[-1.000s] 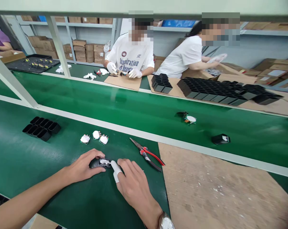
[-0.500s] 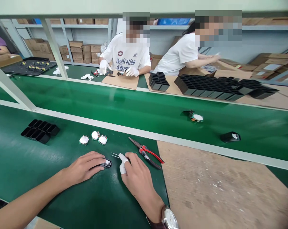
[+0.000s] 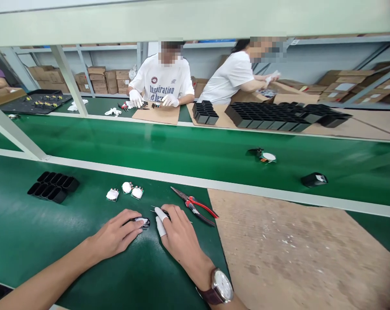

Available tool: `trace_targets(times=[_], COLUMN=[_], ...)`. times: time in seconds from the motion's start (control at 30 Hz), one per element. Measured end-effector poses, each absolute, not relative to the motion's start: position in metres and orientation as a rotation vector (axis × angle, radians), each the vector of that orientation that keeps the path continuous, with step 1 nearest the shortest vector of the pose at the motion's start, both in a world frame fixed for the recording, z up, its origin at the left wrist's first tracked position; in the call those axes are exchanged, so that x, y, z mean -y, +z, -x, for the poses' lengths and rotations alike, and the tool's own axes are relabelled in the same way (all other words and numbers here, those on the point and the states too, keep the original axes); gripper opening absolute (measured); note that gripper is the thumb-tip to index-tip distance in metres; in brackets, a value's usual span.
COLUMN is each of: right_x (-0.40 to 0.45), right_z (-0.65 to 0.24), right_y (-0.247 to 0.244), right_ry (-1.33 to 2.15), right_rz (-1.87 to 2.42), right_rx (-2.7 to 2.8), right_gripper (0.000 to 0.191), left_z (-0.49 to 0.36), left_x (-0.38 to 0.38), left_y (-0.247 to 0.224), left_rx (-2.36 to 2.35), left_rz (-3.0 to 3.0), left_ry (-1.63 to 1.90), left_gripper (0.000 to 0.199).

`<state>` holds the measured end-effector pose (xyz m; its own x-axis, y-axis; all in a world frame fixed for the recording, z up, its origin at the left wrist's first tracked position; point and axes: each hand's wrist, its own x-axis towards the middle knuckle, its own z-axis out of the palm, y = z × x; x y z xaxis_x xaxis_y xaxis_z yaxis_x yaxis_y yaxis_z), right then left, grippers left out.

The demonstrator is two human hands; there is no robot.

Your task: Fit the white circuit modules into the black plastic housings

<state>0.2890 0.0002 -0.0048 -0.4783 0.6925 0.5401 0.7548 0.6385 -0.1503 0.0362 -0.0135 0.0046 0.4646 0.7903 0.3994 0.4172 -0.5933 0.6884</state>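
Note:
My left hand (image 3: 117, 232) grips a small black plastic case (image 3: 146, 224) at its far end, on the green bench. White material shows in the case's open top. Just to the right, my right hand (image 3: 181, 239) holds thin metal tweezers (image 3: 153, 210), whose tips point left and sit apart from the case. White finger cots (image 3: 161, 226) cover two of its fingertips. Beyond my hands lie three small circuit boards (image 3: 112, 195) with white round tops. Long-nose pliers (image 3: 195, 205) with red and black handles rest beyond my right hand.
A block of black cases (image 3: 54, 187) stands at left. A brown board (image 3: 279, 241) covers the bench at right. On the green belt (image 3: 169, 148) lie a circuit board (image 3: 267, 157) and a black case (image 3: 315, 180). Two co-workers in white shirts are across the belt.
The camera view has shifted a little. My right hand has turned slightly, and the tweezers now show less beyond its fingers. My left hand keeps hold of the case.

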Motion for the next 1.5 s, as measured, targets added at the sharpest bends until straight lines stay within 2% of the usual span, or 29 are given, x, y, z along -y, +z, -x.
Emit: trace_targets(times=[0.07,0.2,0.4,0.6,0.77,0.9,1.03,1.13,1.23,1.33,1.5], right_x=[0.0,0.001,0.005,-0.004,-0.022,-0.029,-0.027,-0.024,-0.024,-0.025,-0.029], right_z=[-0.287,-0.285,-0.28,-0.288,-0.302,-0.307,-0.306,-0.304,-0.303,-0.305,-0.308], right_y=[-0.005,-0.01,-0.015,-0.011,-0.022,-0.026,-0.021,-0.018,-0.018,-0.02,-0.03], right_ry=[-0.117,-0.086,-0.066,-0.203,-0.386,-0.447,-0.461,-0.439,-0.424,-0.408,-0.323], right_rz=[1.059,0.954,0.927,1.154,1.362,1.397,1.363,1.343,1.301,1.218,1.033], right_rx=[2.279,2.282,2.306,2.315,2.239,2.179,2.171,2.16,2.146,2.142,2.148], right_gripper=[0.037,0.032,0.026,0.034,0.036,0.033,0.032,0.032,0.035,0.035,0.032], left_z=[-0.038,-0.036,-0.033,-0.032,-0.03,-0.017,0.004,0.016,0.021,0.036,0.091], left_x=[0.011,-0.001,-0.01,-0.004,-0.014,-0.077,-0.157,-0.188,-0.187,-0.165,-0.109], left_y=[0.008,0.017,0.017,0.019,0.024,0.041,0.06,0.06,0.051,0.051,0.08], left_rx=[-1.083,-1.027,-0.958,-0.998,-1.177,-1.454,-1.706,-1.842,-1.883,-1.907,-2.048], left_rz=[-1.812,-0.98,-0.635,-0.782,-1.327,-1.859,-1.918,-1.935,-1.973,-2.028,-2.102], left_ry=[1.026,1.062,1.119,1.116,0.991,1.095,1.208,1.199,1.181,1.235,1.349], left_gripper=[0.02,0.027,0.03,0.026,0.032,0.038,0.028,0.02,0.02,0.033,0.044])
